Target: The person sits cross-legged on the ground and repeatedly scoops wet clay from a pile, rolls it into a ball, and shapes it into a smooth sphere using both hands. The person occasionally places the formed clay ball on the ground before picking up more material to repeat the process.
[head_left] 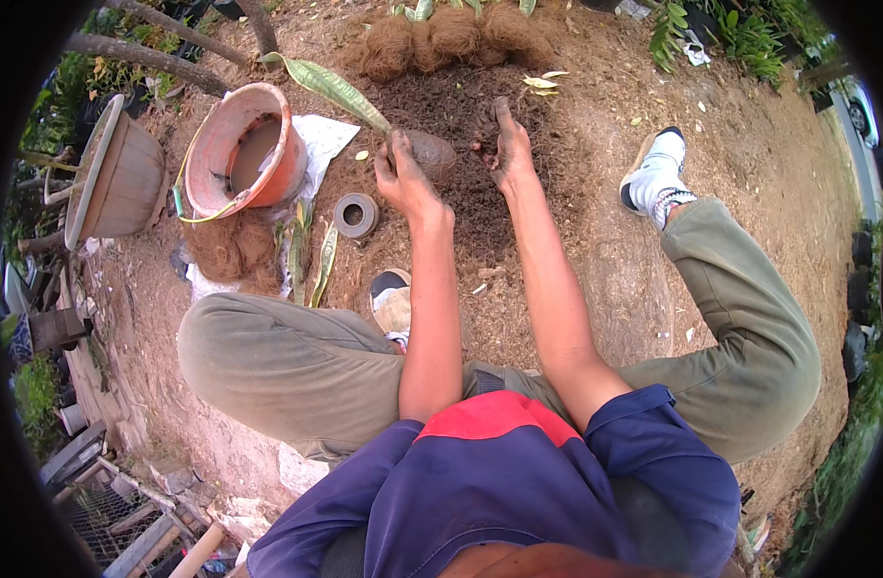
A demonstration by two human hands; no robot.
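My left hand grips the base of a snake plant leaf, beside a rounded brown root ball. The pale green leaf leans up and to the left from my fingers. To the right, my right hand hovers over a patch of dark loose soil. Its fingers point away from me, apart from the thumb, and dark soil clings to it. A gap separates this hand from the root ball. Near my left wrist, a grey ring-shaped roll rests on the ground.
An orange bucket of muddy water stands at the left, beside a large brown planter. Coconut fibre and cut variegated leaves lie below it. Several fibre-wrapped plants line the far side. Yellow leaves lie near the soil.
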